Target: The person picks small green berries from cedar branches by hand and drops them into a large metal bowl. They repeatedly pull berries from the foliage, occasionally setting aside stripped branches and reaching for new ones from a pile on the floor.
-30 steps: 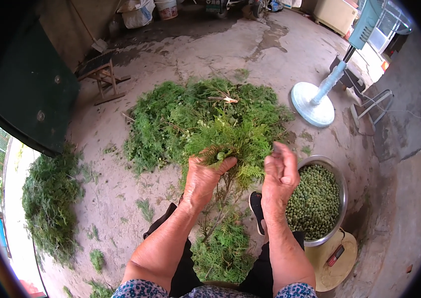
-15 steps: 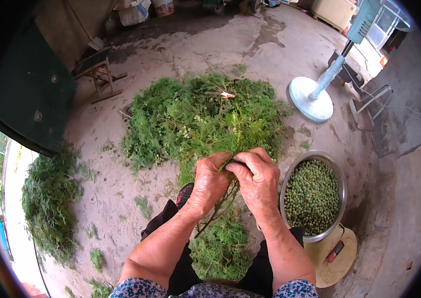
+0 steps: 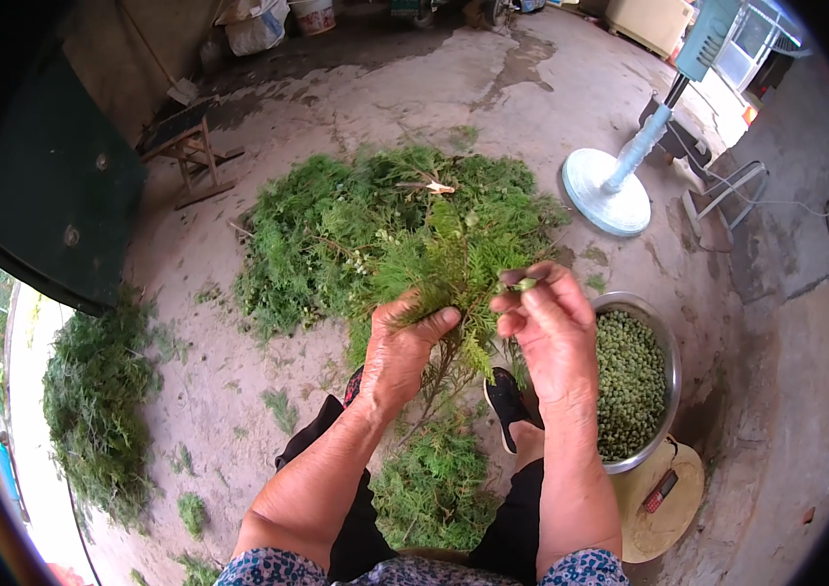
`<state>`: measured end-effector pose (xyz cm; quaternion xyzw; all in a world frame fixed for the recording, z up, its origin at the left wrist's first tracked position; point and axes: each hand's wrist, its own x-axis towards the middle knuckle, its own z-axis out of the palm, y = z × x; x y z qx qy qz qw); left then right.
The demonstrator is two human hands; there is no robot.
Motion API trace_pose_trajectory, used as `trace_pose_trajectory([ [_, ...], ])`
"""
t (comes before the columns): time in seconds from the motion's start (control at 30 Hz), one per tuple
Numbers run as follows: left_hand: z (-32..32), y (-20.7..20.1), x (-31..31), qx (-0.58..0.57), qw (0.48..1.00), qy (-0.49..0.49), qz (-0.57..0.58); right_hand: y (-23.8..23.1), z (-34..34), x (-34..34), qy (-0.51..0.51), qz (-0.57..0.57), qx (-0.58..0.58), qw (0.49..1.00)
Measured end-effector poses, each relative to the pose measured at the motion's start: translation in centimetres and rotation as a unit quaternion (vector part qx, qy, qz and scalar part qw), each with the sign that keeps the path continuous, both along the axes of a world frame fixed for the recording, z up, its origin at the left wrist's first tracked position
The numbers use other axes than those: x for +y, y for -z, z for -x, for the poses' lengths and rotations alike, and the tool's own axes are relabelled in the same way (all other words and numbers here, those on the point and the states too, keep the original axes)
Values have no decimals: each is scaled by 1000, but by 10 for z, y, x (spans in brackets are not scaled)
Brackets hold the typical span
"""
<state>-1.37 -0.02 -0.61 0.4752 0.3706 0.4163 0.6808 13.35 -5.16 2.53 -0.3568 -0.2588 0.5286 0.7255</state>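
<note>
In the head view, the left hand (image 3: pixel 397 352) is closed around a leafy green branch (image 3: pixel 473 337), thumb pressed across it; the foliage fans out above and to the right of the fist, and its thin stems run down below it. The right hand (image 3: pixel 556 337) is raised just right of the branch, its fingers half curled, with a small green berry (image 3: pixel 528 284) pinched at the thumb and fingertips. That berry sits at the upper left of the right hand, near the branch's leaves but apart from the left hand.

A metal bowl (image 3: pixel 674 376) stands just right of the right forearm, holding many green berries (image 3: pixel 627 391). Beyond the hands, a broad pile of cut greenery (image 3: pixel 302 234) lies on the floor (image 3: pixel 229 391). A smaller green clump (image 3: pixel 434 488) lies between the person's legs, below the left hand's branch.
</note>
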Motion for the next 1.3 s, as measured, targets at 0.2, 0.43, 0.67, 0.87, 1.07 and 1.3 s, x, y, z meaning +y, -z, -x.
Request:
trace_pose_trajectory([
  [0.2, 0, -2, 3, -46, 991, -41, 120, 9, 1, -3, 89, 121, -213, 965],
  [0.43, 2, -7, 1, 0, 994, -38, 107, 21, 37, 0, 186, 6, -545, 818],
  [0.67, -5, -11, -1, -112, 977, -68, 170, 31, 43, -5, 125, -9, -593, 796],
  [0.87, -3, -18, 0, -100, 978, -79, 167, 20, 29, -5, 152, 61, -356, 920],
  [1.07, -2, -20, -5, -65, 990, -52, 112, 36, 21, 2, 137, 10, -430, 892],
  [1.3, 4, -10, -2, 20, 998, -39, 38, 16, 26, -3, 182, 72, -206, 959],
])
